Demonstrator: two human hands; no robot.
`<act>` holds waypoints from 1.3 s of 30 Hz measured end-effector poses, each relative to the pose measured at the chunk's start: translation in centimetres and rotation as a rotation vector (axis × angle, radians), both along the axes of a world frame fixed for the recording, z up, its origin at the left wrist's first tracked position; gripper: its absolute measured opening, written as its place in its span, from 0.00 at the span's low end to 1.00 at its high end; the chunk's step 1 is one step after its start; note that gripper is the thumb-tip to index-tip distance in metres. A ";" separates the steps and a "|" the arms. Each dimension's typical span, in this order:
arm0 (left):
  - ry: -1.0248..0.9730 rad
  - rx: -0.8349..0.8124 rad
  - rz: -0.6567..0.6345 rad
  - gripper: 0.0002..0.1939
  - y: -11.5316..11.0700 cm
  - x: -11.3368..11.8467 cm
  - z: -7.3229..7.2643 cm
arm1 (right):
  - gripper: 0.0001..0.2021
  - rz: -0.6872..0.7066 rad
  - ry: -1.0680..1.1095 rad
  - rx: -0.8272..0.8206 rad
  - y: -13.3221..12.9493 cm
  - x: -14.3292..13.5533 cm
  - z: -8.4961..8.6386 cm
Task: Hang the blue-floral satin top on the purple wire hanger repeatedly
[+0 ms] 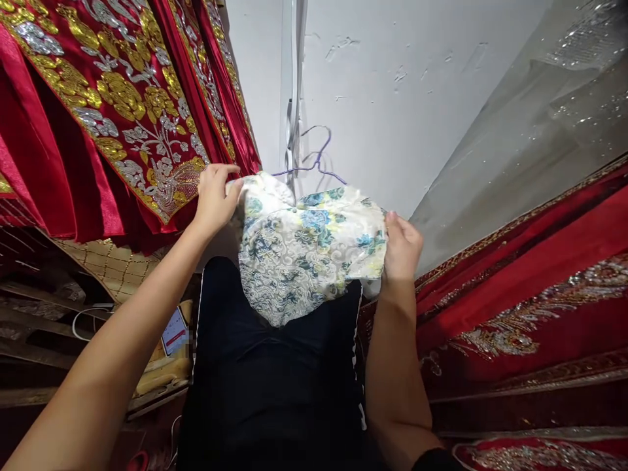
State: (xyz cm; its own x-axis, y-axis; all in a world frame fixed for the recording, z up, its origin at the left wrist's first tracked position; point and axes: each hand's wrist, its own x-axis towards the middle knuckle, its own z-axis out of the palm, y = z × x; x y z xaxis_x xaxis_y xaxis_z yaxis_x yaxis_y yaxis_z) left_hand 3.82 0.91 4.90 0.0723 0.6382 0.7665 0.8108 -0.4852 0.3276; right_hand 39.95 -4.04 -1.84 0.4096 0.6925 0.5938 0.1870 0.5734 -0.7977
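A pale floral garment [316, 245] with blue and green flowers hangs on a purple wire hanger [316, 163]. My left hand [218, 201] is closed on its left shoulder, thumb and fingers bent at the cloth. On the opposite side, my right hand [403, 247] pinches the edge of the right sleeve, so the cloth is spread between both hands. Directly below is a black garment [275, 386] with a scooped neckline and whitish trim down its sides. Whether the two pieces are joined, I cannot tell.
Red clothing with gold and silver embroidery [122, 98] hangs at the left. Sheer sparkling fabric [530, 111] and red beaded garments [530, 314] fill the right side. Behind stands a white wall [383, 98]. A lit phone [175, 332] rests at the lower left, near a white cable.
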 end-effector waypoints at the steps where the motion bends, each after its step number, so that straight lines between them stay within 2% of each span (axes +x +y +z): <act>1: -0.006 0.021 -0.023 0.18 -0.6 1.0 0.5 | 0.21 -0.045 0.075 0.012 -1.0 -0.6 0.1; 3: -0.066 -0.058 -0.166 0.21 -2.3 3.2 1.2 | 0.18 -0.092 0.197 0.003 -3.8 -2.5 0.1; 5: -0.227 -0.288 -0.409 0.23 -4.4 5.3 1.3 | 0.16 -0.047 0.121 -0.059 -7.1 -5.0 -0.2; 7: -0.460 -0.590 -0.627 0.25 -6.5 6.6 1.0 | 0.13 0.122 -0.075 -0.143 -10.2 -7.3 -0.5; 8: -0.577 -0.725 -0.692 0.25 -7.4 6.8 0.8 | 0.10 0.239 -0.168 -0.171 -11.4 -8.3 -0.7; 10: -0.744 -0.896 -0.727 0.23 -9.3 6.4 0.3 | 0.06 0.539 -0.341 -0.188 -12.7 -9.5 -0.9; 11: -0.778 -0.939 -0.710 0.23 -10.1 5.8 0.2 | 0.08 0.694 -0.407 -0.194 -12.8 -9.6 -1.0; 12: -0.776 -0.965 -0.680 0.23 -10.8 5.0 0.0 | 0.10 0.814 -0.449 -0.208 -12.5 -9.6 -1.1; 13: -0.733 -0.984 -0.642 0.25 -11.5 4.0 -0.1 | 0.12 0.871 -0.462 -0.232 -11.9 -9.3 -1.2; 14: -0.649 -1.005 -0.609 0.26 -12.1 3.0 -0.1 | 0.12 0.852 -0.449 -0.258 -11.1 -9.0 -1.4; 16: -0.419 -1.012 -0.546 0.27 -12.8 0.9 0.1 | 0.15 0.610 -0.388 -0.273 -8.7 -8.3 -2.0; 18: -0.226 -0.954 -0.482 0.27 -12.8 -1.1 0.7 | 0.24 0.349 -0.374 -0.237 -5.8 -7.8 -2.9; 19: -0.163 -0.919 -0.449 0.27 -12.5 -2.1 1.1 | 0.30 0.278 -0.387 -0.220 -4.3 -7.8 -3.3; 21: -0.085 -0.879 -0.383 0.27 -11.7 -3.9 2.0 | 0.35 0.254 -0.394 -0.207 -1.6 -7.8 -3.9; 23: -0.016 -0.893 -0.355 0.26 -10.9 -5.5 2.9 | 0.33 0.356 -0.360 -0.211 0.2 -7.8 -4.2; 25: 0.024 -0.893 -0.354 0.25 -10.2 -6.5 3.6 | 0.29 0.523 -0.322 -0.252 1.1 -7.5 -4.0; 28: -0.023 -0.755 -0.337 0.23 -9.5 -6.3 3.6 | 0.26 0.711 -0.261 -0.338 0.9 -6.5 -3.3; 31: -0.035 -0.463 -0.249 0.19 -8.4 -4.5 2.7 | 0.24 0.692 -0.103 -0.312 1.0 -5.5 -2.0; 34: 0.069 -0.037 -0.122 0.16 -6.8 -2.4 1.3 | 0.23 0.502 0.098 -0.184 2.9 -5.2 -0.3; 36: 0.111 0.189 -0.077 0.16 -6.0 -1.2 0.1 | 0.24 0.361 0.179 -0.095 4.8 -5.1 0.6; 38: 0.129 0.284 -0.093 0.14 -5.8 0.0 -1.7 | 0.25 0.260 0.221 -0.054 6.2 -4.7 1.0; 39: 0.143 0.273 -0.126 0.12 -6.0 0.5 -2.7 | 0.26 0.224 0.235 -0.050 6.5 -4.5 1.0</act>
